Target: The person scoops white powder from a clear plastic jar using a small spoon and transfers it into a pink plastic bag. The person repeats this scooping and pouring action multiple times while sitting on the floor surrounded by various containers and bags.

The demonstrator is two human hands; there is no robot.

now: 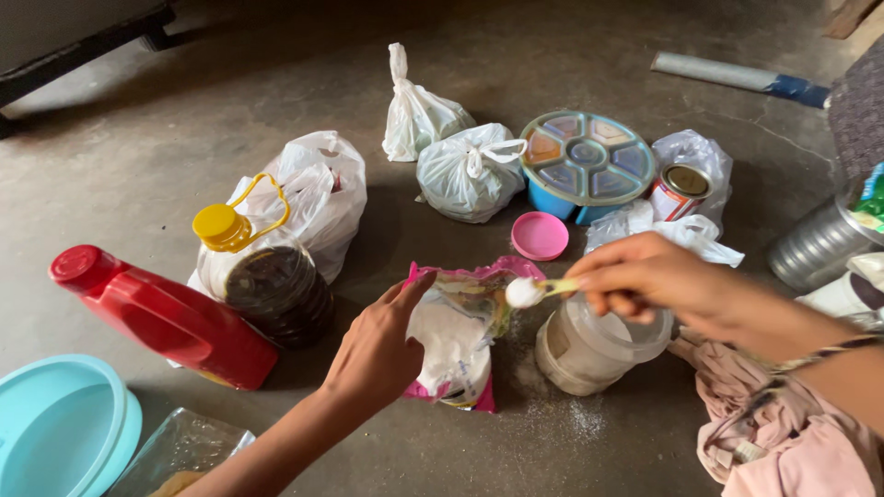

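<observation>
Holding the rim of the pink packet point(458, 342) open, the left hand point(378, 354) has its grip pinched on the top edge, thumb reaching toward 1 o'clock. White powder shows inside the packet, which sits on the floor point(138, 156) just beside the plastic jar point(594, 345). At 3 o'clock from the packet mouth, the right hand point(658, 281) closes its grip on a small spoon point(539, 291) heaped with powder, hovering between packet and jar.

A tilt of that heaped spoon would likely drop powder onto the floor; some already lies scattered at 6 o'clock of the jar. If the left hand's pinch slackens, the packet could slump and spill.

Going left to right around them: a blue lid point(60, 423), a red bottle point(161, 317), an oil jug point(262, 271), tied white bags point(465, 170), a pink cap point(540, 236), a spice tray point(587, 158), a tin point(680, 190) and pink cloth point(783, 423). Nothing stands between spoon and jar.
</observation>
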